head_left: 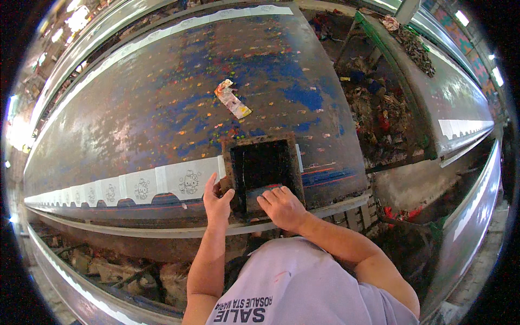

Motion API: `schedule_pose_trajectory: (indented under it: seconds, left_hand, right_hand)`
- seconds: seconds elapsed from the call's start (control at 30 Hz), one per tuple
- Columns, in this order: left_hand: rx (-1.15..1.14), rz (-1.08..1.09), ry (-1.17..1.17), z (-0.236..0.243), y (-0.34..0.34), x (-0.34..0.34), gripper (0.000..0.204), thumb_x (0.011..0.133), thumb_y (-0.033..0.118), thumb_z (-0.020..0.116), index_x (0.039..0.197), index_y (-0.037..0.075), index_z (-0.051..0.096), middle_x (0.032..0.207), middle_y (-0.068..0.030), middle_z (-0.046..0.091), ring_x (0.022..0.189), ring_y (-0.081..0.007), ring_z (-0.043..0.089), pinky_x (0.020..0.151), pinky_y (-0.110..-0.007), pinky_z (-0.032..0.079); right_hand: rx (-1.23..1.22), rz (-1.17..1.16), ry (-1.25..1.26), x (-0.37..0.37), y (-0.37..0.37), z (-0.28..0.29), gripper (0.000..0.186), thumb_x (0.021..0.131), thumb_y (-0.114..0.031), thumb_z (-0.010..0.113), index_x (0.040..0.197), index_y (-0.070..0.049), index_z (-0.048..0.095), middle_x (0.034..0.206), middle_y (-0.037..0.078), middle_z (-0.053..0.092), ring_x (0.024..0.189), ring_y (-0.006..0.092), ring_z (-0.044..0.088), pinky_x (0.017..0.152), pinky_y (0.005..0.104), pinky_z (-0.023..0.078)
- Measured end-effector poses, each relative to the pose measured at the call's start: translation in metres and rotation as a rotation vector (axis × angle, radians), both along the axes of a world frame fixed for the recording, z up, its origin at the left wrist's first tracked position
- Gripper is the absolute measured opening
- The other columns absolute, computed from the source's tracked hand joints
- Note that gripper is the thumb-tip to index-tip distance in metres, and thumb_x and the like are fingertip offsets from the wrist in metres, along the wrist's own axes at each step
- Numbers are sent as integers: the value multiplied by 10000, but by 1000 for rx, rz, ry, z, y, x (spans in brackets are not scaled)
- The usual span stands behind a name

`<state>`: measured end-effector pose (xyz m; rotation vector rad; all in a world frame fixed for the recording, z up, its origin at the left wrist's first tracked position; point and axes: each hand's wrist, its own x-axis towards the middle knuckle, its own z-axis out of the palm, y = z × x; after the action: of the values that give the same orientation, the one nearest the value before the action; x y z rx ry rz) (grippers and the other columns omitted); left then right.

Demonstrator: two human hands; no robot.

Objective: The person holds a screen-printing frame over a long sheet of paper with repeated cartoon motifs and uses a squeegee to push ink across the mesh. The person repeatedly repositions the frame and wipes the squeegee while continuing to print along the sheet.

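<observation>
Lavender shirt point(303, 276) cloth fills the near edge. Just beyond, the person's right hand point(283, 208) curls its fingers over the top of a grey strip point(254, 199) within the near end of a dark rectangular frame point(297, 173). The left hand point(218, 203) is at the frame's left side, thumb and fingers about a brown block; how firmly it holds, I cannot tell. The frame lies at the near edge of a long, paint-spattered table point(135, 97). It looks stiff, fairly light and perhaps slick with grime; its outer sides seem the best hold, though the right forearm crosses near its lower right corner. White printed pieces point(164, 179) run leftward from it, likely thin and easily smudged. Farther off lie a crumpled, stained rag point(233, 99), then, rightward past a littered gap point(379, 114), another table point(449, 103).
</observation>
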<state>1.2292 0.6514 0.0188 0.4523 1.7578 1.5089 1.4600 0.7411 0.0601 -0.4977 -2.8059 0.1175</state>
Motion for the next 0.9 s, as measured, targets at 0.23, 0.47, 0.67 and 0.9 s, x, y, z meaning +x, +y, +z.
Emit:
schedule_pose_trajectory:
  seconds: [0.23,0.47,0.67,0.9]
  left_hand:
    - [94,2,75,-14,-2,2,804,948,-42,794,1681,46,475,1276,-130,713,1111,-197,690,976,-346,573]
    - [119,-15,561,-29,-6,18,887,929,74,869,1697,26,430,1485,-201,624,1317,-288,629,1126,-421,519]
    - [32,-5,599,-23,-3,30,994,833,43,902,1705,40,425,1635,-209,554,1508,-348,542,1272,-460,421]
    - [142,63,702,-11,-4,38,872,847,-27,833,1649,-13,490,1557,-243,611,1455,-345,598,1234,-427,459]
  right_hand:
    - [-32,62,-41,10,-9,1,311,967,-288,713,1199,-85,752,1079,90,686,1088,296,672,947,452,552]
    - [-376,41,115,42,-5,5,393,965,-332,822,1263,-79,779,1297,110,730,1272,347,644,1088,511,512]
    - [-427,-243,367,84,-5,-8,272,957,-104,809,1225,-65,785,1259,137,758,1184,382,694,1090,533,525]
    - [-359,-386,460,107,-24,-10,254,946,-79,792,1198,-56,764,1218,130,779,1149,377,715,1046,519,555]
